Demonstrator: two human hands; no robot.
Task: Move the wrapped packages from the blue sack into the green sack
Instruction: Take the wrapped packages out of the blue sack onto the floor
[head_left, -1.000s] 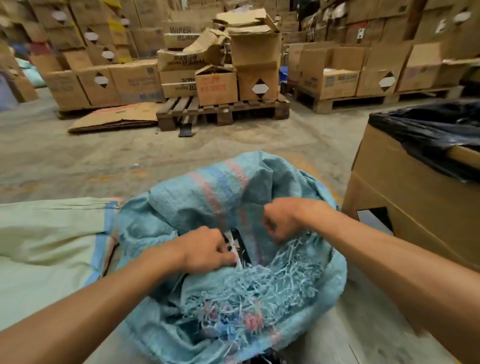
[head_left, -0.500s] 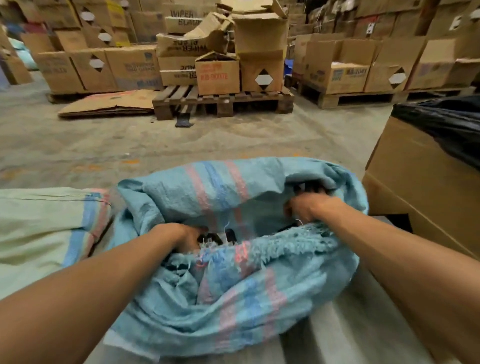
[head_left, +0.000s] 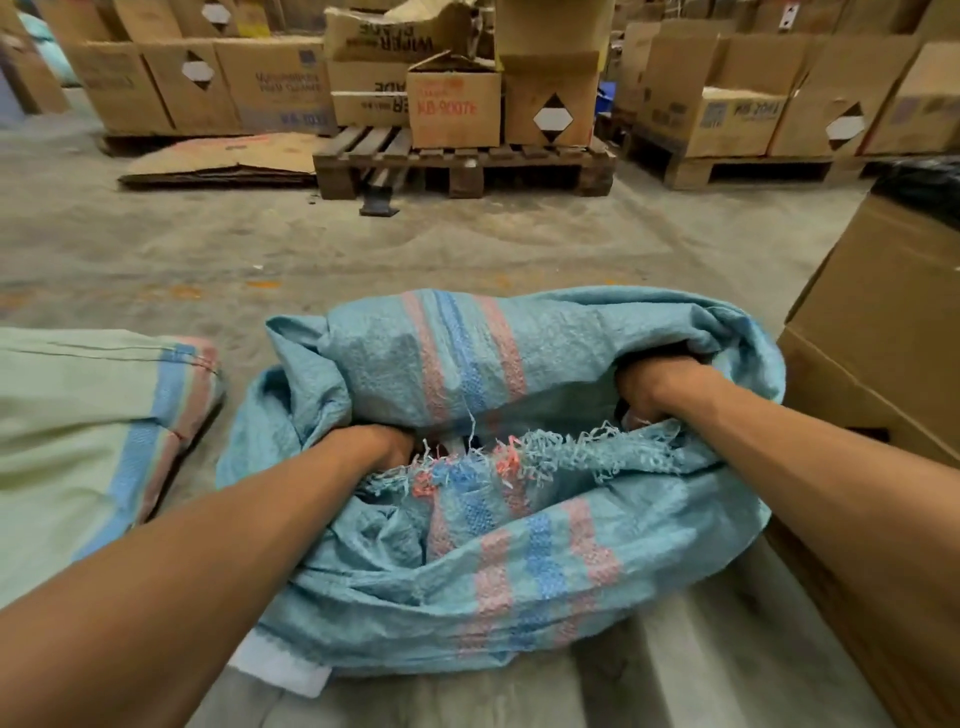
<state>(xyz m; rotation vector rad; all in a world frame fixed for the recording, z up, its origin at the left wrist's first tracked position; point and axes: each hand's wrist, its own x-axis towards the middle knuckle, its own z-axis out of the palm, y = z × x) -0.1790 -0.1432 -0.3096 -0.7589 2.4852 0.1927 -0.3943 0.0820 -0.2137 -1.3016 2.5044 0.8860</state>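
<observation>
Warehouse floor, bare concrete, ringed by pallets of cardboard boxes; one wooden pallet stood well beyond the work, with flattened cardboard beside it. Nothing back there interfered.

Blue sack, woven plastic with pink and blue stripes, lay slumped directly before the person, mouth facing them, its frayed edge sagging across the opening. The far side had folded forward over the mouth, so the interior was dark and the wrapped packages could not be seen; presumably they were down inside the sack.

Green sack lay flat just to the left, touching or nearly touching the blue one, its mouth not in view. It probably needed opening before anything could go in.

A large cardboard box crowded the right side, close against the right forearm, with a black liner at its top.

Left hand was buried to the wrist under the folded cloth; its grip was hidden and could not be told. Right hand appeared clenched at the sack's inner right edge, though whether on cloth or a package could not be told.

The drooping frayed edge looked like the main obstruction to lifting anything out.
</observation>
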